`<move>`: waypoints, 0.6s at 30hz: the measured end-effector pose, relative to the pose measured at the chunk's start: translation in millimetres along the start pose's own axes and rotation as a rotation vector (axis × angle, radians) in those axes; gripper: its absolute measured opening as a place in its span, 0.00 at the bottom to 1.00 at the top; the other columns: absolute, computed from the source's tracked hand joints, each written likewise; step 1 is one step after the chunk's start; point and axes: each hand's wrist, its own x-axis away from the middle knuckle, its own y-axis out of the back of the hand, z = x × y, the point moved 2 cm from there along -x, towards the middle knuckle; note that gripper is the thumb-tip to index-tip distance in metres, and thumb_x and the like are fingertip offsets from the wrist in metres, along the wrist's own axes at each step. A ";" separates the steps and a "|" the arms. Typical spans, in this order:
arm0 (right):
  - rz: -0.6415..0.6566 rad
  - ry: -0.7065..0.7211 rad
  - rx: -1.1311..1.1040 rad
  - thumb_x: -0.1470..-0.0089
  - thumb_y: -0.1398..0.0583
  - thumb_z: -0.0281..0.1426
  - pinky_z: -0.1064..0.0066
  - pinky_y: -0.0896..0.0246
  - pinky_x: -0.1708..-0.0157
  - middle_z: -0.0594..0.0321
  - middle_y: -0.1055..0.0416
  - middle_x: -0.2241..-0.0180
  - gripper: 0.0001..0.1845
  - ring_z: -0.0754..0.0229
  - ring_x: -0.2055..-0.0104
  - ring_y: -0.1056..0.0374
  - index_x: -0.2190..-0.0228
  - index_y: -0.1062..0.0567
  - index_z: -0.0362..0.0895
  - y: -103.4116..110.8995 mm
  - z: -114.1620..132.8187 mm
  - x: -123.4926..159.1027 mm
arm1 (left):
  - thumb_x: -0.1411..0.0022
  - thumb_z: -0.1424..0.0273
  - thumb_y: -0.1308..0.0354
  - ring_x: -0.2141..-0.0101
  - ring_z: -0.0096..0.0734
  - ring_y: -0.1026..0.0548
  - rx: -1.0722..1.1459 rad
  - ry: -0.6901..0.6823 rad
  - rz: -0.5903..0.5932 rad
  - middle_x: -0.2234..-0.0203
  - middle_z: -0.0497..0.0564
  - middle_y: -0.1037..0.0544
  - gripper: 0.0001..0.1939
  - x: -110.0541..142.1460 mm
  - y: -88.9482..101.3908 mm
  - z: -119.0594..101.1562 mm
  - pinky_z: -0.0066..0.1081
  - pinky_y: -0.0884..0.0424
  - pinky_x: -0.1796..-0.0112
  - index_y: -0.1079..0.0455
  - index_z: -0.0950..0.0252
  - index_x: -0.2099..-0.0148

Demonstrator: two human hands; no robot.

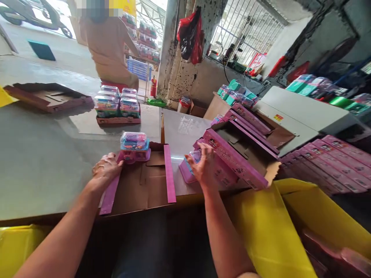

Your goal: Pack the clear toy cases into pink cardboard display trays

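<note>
The case, which has a clear lid and a purple base, is at the far left corner of the tray. This tray lies on the table, at the near edge, directly before the person. The left hand is at the left wall of the tray, beside the case, with the fingers half bent; I cannot tell if it pinches the wall. The right hand is over the other case, to the right of the tray, its thumb and fingers bent around it. If the grip is firm, I cannot tell.

Behind the right hand, pink trays lean one against another. Beyond the case stands the filled tray, with several cases in it, and to the left of this lies the far tray. A yellow box is below, at the right. Farther away, another person is near a fire extinguisher, and red and black bags hang on the pillar.
</note>
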 end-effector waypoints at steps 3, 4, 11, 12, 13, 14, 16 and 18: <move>0.052 -0.206 0.104 0.53 0.35 0.59 0.42 0.49 0.38 0.39 0.40 0.43 0.49 0.35 0.39 0.43 0.40 0.37 0.41 17.0 -50.1 22.5 | 0.34 0.59 0.48 0.49 0.49 0.29 -0.110 -0.004 -0.202 0.47 0.65 0.28 0.24 25.7 17.0 -26.9 0.36 0.32 0.52 0.35 0.73 0.45; 0.089 -0.242 0.109 0.55 0.34 0.59 0.42 0.47 0.39 0.38 0.39 0.43 0.52 0.35 0.39 0.43 0.39 0.38 0.40 12.1 -60.5 27.8 | 0.33 0.59 0.49 0.49 0.49 0.29 -0.109 -0.047 -0.284 0.48 0.65 0.28 0.23 40.0 22.3 -42.3 0.37 0.32 0.51 0.35 0.74 0.46; 0.206 -0.407 0.028 0.59 0.31 0.59 0.44 0.43 0.42 0.37 0.34 0.45 0.57 0.33 0.41 0.37 0.36 0.40 0.43 1.4 -60.1 34.9 | 0.32 0.54 0.51 0.46 0.51 0.32 0.057 -0.397 -0.069 0.48 0.65 0.29 0.26 128.6 -1.5 -168.6 0.38 0.32 0.49 0.33 0.72 0.45; 0.287 -0.441 -0.003 0.59 0.31 0.59 0.45 0.41 0.44 0.40 0.32 0.48 0.57 0.34 0.44 0.34 0.36 0.40 0.44 8.5 -59.6 33.6 | 0.32 0.55 0.50 0.45 0.52 0.32 0.054 -0.371 -0.008 0.47 0.67 0.30 0.27 131.8 -9.1 -178.8 0.39 0.32 0.49 0.33 0.74 0.43; 0.376 -0.449 -0.037 0.59 0.31 0.58 0.46 0.38 0.46 0.43 0.30 0.51 0.56 0.37 0.47 0.31 0.36 0.40 0.45 16.1 -60.2 31.4 | 0.32 0.57 0.49 0.44 0.53 0.33 0.047 -0.347 0.028 0.45 0.68 0.31 0.27 132.9 -15.7 -186.0 0.39 0.31 0.49 0.35 0.75 0.42; 0.449 -0.423 -0.068 0.58 0.31 0.57 0.48 0.37 0.47 0.46 0.29 0.53 0.55 0.39 0.49 0.30 0.36 0.40 0.45 23.4 -61.7 28.1 | 0.33 0.60 0.48 0.44 0.54 0.34 0.039 -0.334 0.044 0.44 0.69 0.33 0.27 132.7 -21.2 -190.4 0.40 0.31 0.49 0.36 0.76 0.41; 0.506 -0.279 -0.122 0.60 0.29 0.54 0.51 0.36 0.45 0.48 0.31 0.49 0.56 0.44 0.48 0.31 0.36 0.40 0.46 34.1 -66.3 17.2 | 0.36 0.68 0.47 0.43 0.54 0.35 0.034 -0.341 0.040 0.43 0.70 0.34 0.24 130.3 -28.6 -191.9 0.40 0.32 0.50 0.36 0.76 0.41; 0.529 -0.104 -0.190 0.61 0.28 0.52 0.54 0.38 0.42 0.49 0.40 0.40 0.57 0.46 0.40 0.37 0.35 0.41 0.49 36.2 -71.0 3.2 | 0.39 0.74 0.48 0.44 0.53 0.34 0.044 -0.362 0.029 0.44 0.68 0.33 0.23 126.8 -32.2 -185.9 0.39 0.32 0.50 0.35 0.75 0.42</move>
